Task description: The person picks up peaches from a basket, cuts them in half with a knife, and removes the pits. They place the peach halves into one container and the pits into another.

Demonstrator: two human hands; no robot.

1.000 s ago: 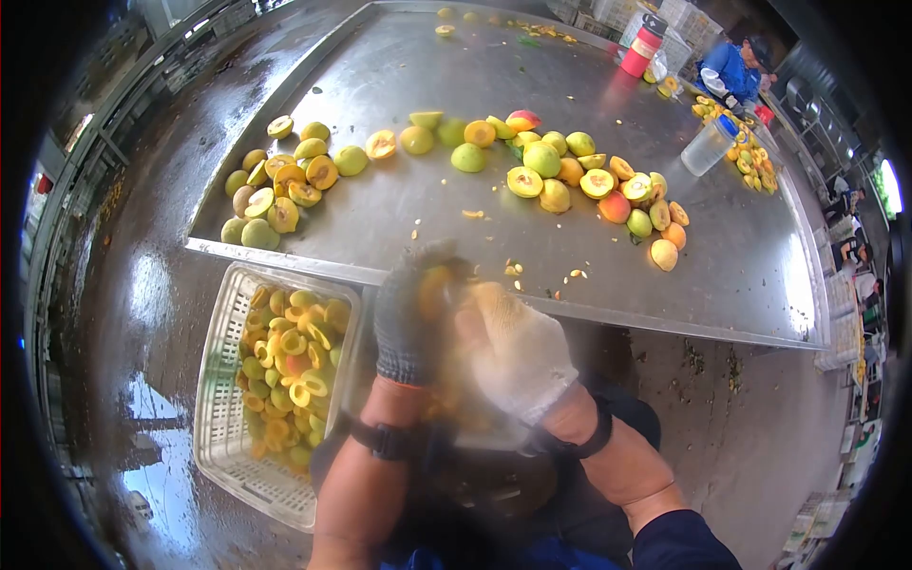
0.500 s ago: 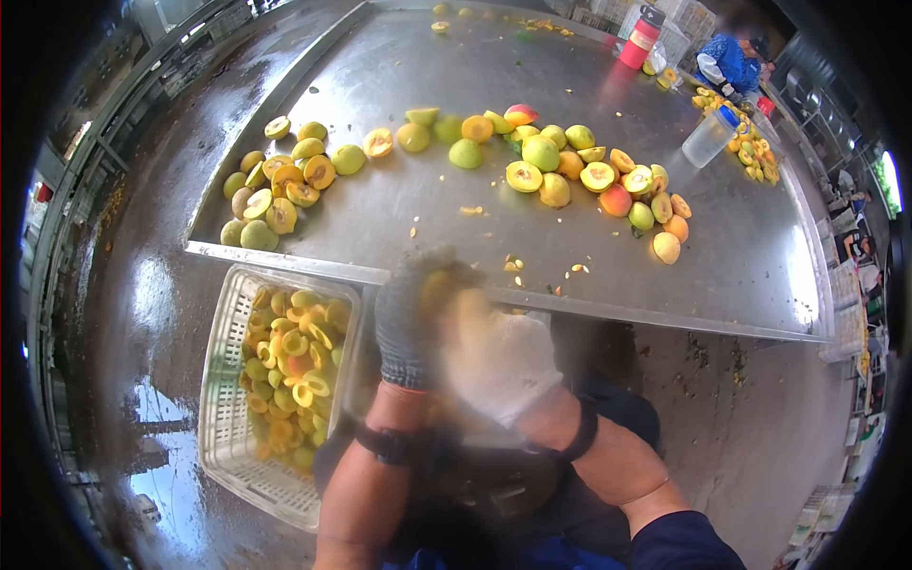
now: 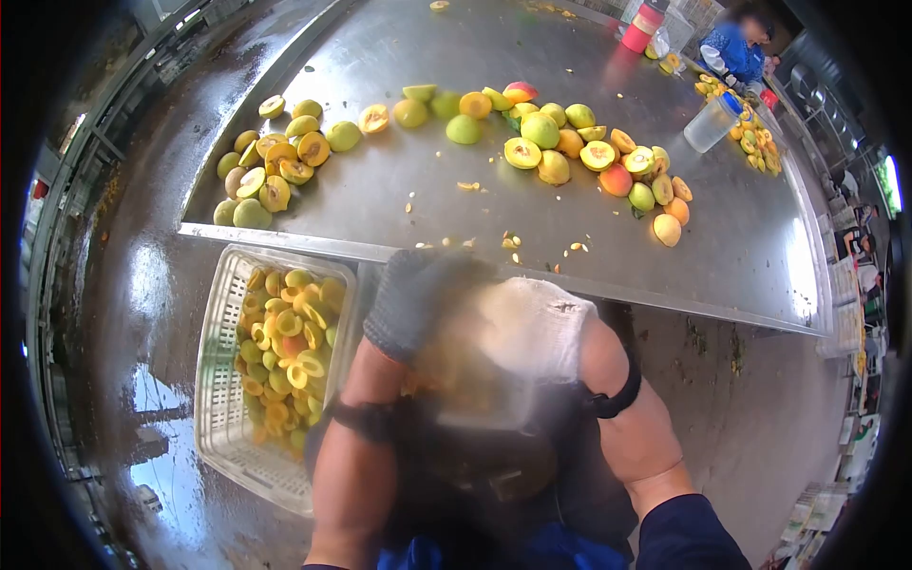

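Observation:
My left hand (image 3: 418, 296), in a dark grey knit glove, is at the front edge of the metal table (image 3: 361, 209). My right hand (image 3: 537, 328), in a white glove with a small hole, is close beside it. Motion blurs the fingers of both hands, and I cannot make out what is between them. Below them a container (image 3: 475, 418) with something yellowish in it shows indistinctly. Left of my hands stands a white plastic crate (image 3: 217, 380) filled with yellow-green pitted fruit halves (image 3: 285, 351), like apricots or peaches.
Green and orange fruits, several cut open, lie in a pile (image 3: 275, 161) on the left and a row (image 3: 589, 157) on the right. Seeds (image 3: 513, 249) are scattered nearby. A blue-lidded jug (image 3: 711, 123) and pink bottle (image 3: 644, 27) stand farther back. A co-worker (image 3: 736, 52) sits beyond.
My right hand has moved right, and both hands have drawn slightly apart. The yellow fruit seen blurred by my left fingers no longer shows clearly. The view has shifted slightly.

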